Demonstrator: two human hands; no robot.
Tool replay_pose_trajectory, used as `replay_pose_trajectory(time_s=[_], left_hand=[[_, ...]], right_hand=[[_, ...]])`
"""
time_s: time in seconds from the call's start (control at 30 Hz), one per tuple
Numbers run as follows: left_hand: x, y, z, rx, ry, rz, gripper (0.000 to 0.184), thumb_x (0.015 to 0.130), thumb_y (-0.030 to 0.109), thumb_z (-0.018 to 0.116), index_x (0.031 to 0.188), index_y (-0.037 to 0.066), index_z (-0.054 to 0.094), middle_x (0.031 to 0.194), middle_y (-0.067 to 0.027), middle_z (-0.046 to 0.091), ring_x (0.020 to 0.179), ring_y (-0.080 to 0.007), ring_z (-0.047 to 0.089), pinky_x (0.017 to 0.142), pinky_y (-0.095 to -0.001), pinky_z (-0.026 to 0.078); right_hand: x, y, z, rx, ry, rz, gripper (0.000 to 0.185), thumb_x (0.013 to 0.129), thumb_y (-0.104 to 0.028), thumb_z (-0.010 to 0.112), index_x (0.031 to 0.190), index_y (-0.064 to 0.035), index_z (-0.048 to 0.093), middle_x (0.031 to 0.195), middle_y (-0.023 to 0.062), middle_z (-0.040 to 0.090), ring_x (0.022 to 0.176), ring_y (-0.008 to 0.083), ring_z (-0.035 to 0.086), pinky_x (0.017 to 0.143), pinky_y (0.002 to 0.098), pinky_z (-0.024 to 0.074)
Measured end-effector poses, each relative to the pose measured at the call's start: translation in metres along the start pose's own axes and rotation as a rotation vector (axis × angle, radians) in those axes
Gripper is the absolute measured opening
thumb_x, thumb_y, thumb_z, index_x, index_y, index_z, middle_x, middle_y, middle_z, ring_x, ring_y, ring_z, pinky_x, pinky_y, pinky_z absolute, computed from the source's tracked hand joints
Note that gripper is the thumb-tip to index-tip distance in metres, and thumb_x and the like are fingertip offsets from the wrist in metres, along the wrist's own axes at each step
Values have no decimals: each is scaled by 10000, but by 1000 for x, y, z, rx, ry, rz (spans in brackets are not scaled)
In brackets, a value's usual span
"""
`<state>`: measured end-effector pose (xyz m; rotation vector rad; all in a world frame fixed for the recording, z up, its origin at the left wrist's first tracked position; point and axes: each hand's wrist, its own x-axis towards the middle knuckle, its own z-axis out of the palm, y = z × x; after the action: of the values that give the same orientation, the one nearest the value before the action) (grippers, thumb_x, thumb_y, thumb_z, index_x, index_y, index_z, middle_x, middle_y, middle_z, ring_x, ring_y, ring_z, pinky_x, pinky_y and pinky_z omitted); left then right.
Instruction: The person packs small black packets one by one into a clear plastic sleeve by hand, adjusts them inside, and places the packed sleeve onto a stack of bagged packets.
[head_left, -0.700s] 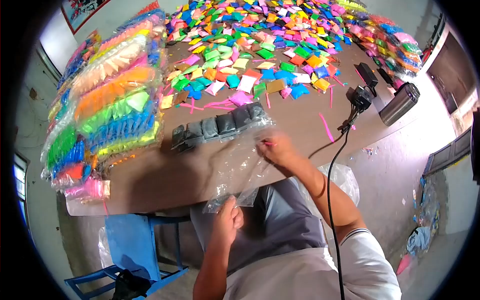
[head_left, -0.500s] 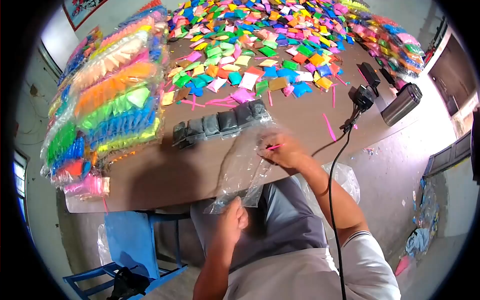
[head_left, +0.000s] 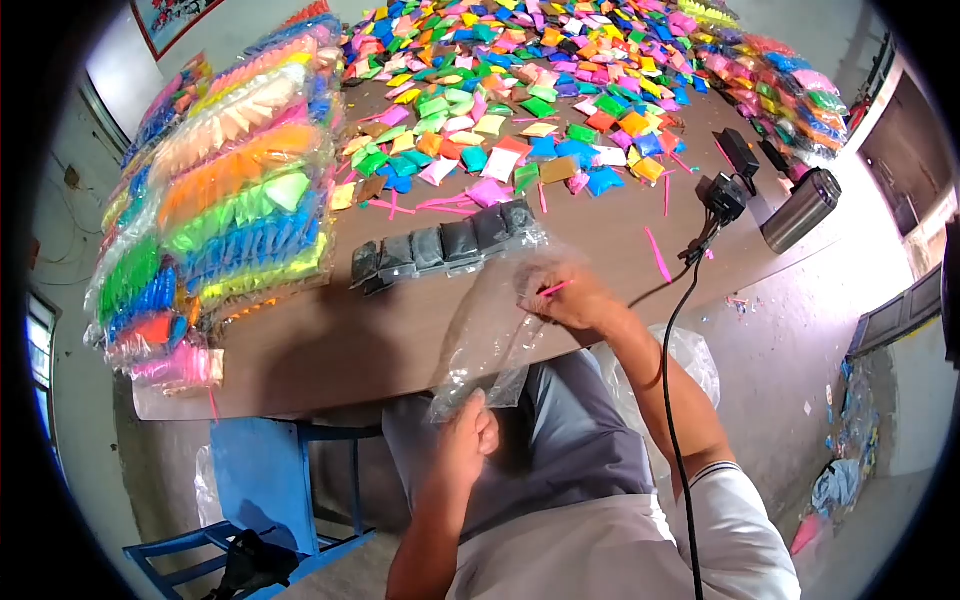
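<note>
A clear plastic bag (head_left: 488,345) is stretched over the table's front edge between my two hands. My left hand (head_left: 470,437) is closed on its lower end, with the thumb pointing up. At the upper end my right hand (head_left: 565,295) has bent fingers on the bag and also holds a thin pink plastic strip (head_left: 553,288). Part of the right fingers is blurred. Just beyond the bag, a row of dark grey packets (head_left: 445,247) in clear wrap lies on the table.
Many small coloured packets (head_left: 540,145) cover the table's far part. Tall stacks of bagged packets stand at left (head_left: 230,220) and right (head_left: 780,85). A steel flask (head_left: 803,210) and a plug with a black cable (head_left: 725,198) lie at right. A blue chair (head_left: 262,480) stands below left.
The bag's lower end has shifted slightly to the right and its film has puffed a little. Both hands keep their hold and have barely moved.
</note>
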<state>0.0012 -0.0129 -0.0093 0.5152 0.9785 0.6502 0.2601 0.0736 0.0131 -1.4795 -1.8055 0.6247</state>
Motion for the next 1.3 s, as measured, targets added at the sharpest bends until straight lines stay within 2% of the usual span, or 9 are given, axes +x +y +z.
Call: replay_pose_trajectory(time_s=[0.13,0.2,0.3,0.53,0.7,0.87,1.0,1.13,1.3], left_hand=[[2,6,3,-9,8,44,447,975,338,529,604,159,356,529,-9,396,424,-105,346,415,-247,287],[-3,11,4,-5,16,32,436,974,336,530,614,158,360,531,-8,397,424,-102,345,415,-241,284],[-5,13,3,1,8,40,439,969,342,539,614,160,357,531,-7,397,425,-100,344,413,-239,282],[4,-1,0,-28,24,-1,453,959,353,563,604,163,356,534,-4,398,430,-96,346,416,-238,279],[-1,12,1,-18,7,48,445,961,345,560,604,167,364,536,1,397,429,-97,348,422,-240,278],[2,4,-6,-32,-5,27,447,963,343,551,601,171,354,528,7,384,417,-103,339,416,-246,278],[0,1,-2,-36,23,11,448,965,344,546,600,174,350,524,8,381,414,-106,339,414,-248,282],[2,11,-2,-7,19,40,445,964,348,545,604,172,353,524,3,386,413,-110,337,415,-252,278],[1,15,3,-23,13,28,448,961,354,550,601,173,353,522,4,381,413,-109,332,423,-253,276]], right_hand=[[1,-9,8,-191,7,-120,134,779,-174,655,833,-51,649,929,145,658,891,343,636,753,427,516],[6,-4,16,-440,16,160,141,790,-178,661,808,-39,650,922,139,657,881,324,632,760,407,512],[3,7,1,206,-9,141,156,809,-199,668,818,-44,652,905,134,654,849,312,618,759,393,504],[-8,3,9,-148,33,-164,172,801,-223,689,875,-69,672,928,143,651,894,325,632,765,394,507],[5,13,22,-254,79,62,173,778,-210,702,832,-49,666,879,162,654,858,366,638,746,414,514],[-5,11,-9,424,25,307,209,826,-213,717,868,-14,671,962,139,690,851,284,657,753,391,512],[-12,24,0,228,29,14,222,821,-241,727,920,-44,699,1078,112,687,908,268,656,792,358,513],[-5,-17,4,-42,-133,179,216,860,-232,683,844,-19,656,938,149,659,836,267,635,720,377,504],[-2,14,28,-173,266,14,165,864,-169,655,828,-12,621,769,142,605,726,272,603,667,379,489]])
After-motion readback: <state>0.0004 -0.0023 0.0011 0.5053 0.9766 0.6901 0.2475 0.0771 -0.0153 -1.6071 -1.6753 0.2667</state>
